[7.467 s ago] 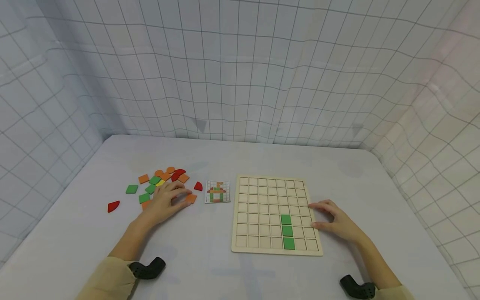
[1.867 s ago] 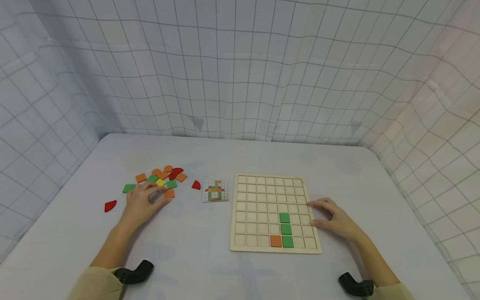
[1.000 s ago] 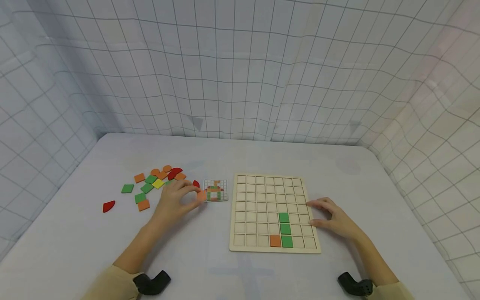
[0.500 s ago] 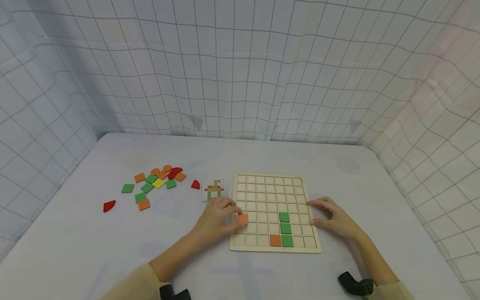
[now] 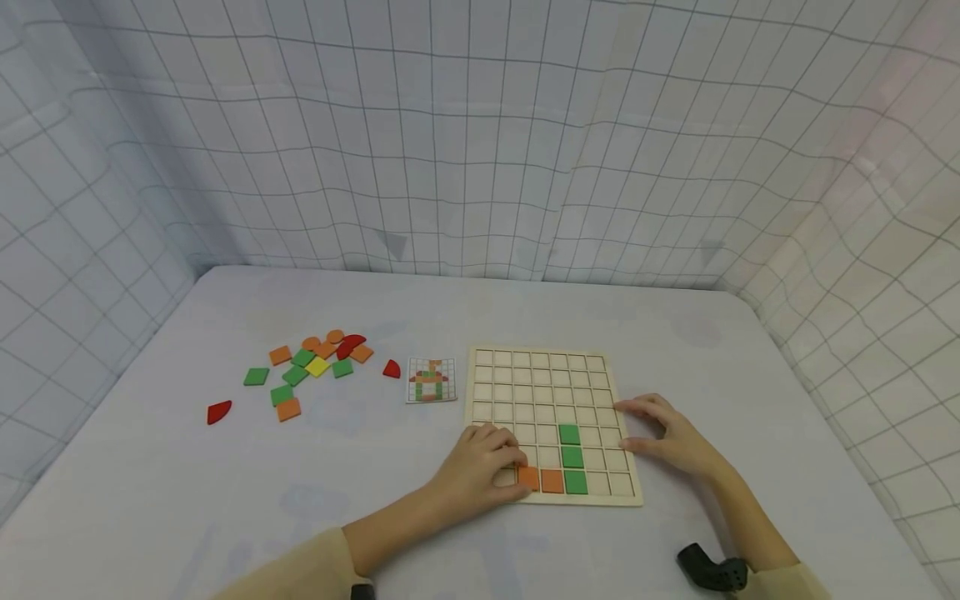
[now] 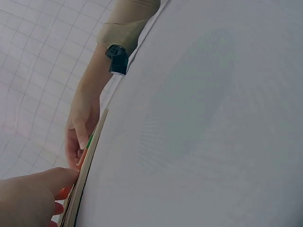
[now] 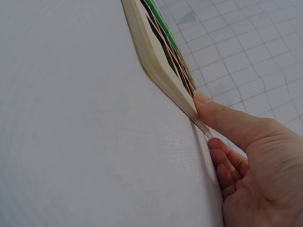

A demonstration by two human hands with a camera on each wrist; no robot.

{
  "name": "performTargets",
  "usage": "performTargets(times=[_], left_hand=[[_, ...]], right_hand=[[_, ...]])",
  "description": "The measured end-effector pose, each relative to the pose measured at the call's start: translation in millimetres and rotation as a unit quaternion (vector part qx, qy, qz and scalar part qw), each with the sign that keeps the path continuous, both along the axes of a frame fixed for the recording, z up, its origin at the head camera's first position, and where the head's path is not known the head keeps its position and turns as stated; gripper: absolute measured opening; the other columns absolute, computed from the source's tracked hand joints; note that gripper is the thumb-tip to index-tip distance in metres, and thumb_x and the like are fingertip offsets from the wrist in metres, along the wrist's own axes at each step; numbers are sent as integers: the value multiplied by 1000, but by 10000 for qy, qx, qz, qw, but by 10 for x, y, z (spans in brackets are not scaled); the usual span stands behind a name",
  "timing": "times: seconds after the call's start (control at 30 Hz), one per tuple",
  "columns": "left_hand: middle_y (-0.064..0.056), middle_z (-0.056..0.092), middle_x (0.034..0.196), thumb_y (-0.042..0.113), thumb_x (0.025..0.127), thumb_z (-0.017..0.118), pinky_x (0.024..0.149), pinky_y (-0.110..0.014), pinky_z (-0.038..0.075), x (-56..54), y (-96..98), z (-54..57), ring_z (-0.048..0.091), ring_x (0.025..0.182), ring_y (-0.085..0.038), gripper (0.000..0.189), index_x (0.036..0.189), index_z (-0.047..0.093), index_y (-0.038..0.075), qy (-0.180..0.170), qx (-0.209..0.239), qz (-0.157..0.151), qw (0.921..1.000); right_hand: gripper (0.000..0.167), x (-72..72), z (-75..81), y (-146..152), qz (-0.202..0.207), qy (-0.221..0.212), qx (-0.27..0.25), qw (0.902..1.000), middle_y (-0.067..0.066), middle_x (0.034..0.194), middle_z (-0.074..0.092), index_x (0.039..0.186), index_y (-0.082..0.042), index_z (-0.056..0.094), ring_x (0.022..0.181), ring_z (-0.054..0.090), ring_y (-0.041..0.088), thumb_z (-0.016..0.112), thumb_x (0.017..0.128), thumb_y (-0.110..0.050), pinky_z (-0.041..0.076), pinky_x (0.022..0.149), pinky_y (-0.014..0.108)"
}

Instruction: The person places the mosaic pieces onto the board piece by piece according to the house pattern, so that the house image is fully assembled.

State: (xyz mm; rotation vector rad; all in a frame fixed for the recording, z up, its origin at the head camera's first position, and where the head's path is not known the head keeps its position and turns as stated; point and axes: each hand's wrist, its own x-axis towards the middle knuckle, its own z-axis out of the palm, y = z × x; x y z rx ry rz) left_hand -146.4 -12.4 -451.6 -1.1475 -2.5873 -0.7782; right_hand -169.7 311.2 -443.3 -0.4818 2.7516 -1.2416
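In the head view my left hand (image 5: 480, 471) pinches an orange square tile (image 5: 528, 478) between thumb and fingers, low over the front row of the wooden grid board (image 5: 630, 492). Directly right of it, a second orange tile (image 5: 552, 481) lies in a cell. Three green tiles (image 5: 572, 457) form a column beside that one. My right hand (image 5: 675, 442) rests at the board's right edge, thumb and fingertips apart along it; the right wrist view shows the thumb (image 7: 222, 116) against the rim. The left fingers hide some cells at the board's front left.
Left of the board lies a small pattern card (image 5: 432, 381) showing a coloured figure on a grid. Farther left are loose green, orange, yellow and red pieces, including a yellow square (image 5: 317, 367) and a red quarter-circle (image 5: 219, 412). A grid-patterned curtain (image 5: 480, 167) surrounds the table.
My left hand took an orange tile from the loose pieces and carried it right, past the card, to the board's front row. Another orange tile was laid there earlier. My right hand stayed put.
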Motion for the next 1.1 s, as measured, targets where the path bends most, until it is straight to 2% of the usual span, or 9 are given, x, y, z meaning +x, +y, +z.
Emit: performTargets(times=[0.2,0.37,0.73,0.97,1.1], left_hand=[[10,55,91,39,74,72,85,-32,35,13,24,-18,44,88,-9,23,86,66,21,-114,11,74,9999],[10,54,91,40,71,74,85,-33,35,9,10,-17,45,88,-9,25,86,66,22,-246,87,100,9996],[11,54,91,46,65,77,87,-35,34,-10,2,-41,45,92,-10,32,86,68,23,-635,282,150,9975],[11,54,91,42,67,77,86,-35,34,-20,-25,-19,46,92,-9,29,86,68,22,-739,355,92,9966],[10,54,92,36,69,78,85,-37,35,-83,-127,40,47,89,-9,26,88,69,20,-807,543,217,9950]], right_hand=[[48,88,217,-114,6,-27,-32,10000,13,115,48,120,-2,56,110,43,27,73,76,-11,33,91,22],[48,111,275,-139,24,-38,-38,10000,13,115,48,120,-1,56,109,43,26,73,76,-11,33,90,21],[49,98,232,-117,20,-28,-23,10000,13,116,48,121,-3,56,110,43,26,73,77,-14,33,91,22],[51,-33,-75,67,67,15,-17,10000,4,119,47,123,-15,56,112,42,15,74,76,-25,31,91,19],[51,-37,-74,72,63,-8,-99,9999,1,118,47,122,-17,57,112,42,9,74,75,-29,31,91,16]])
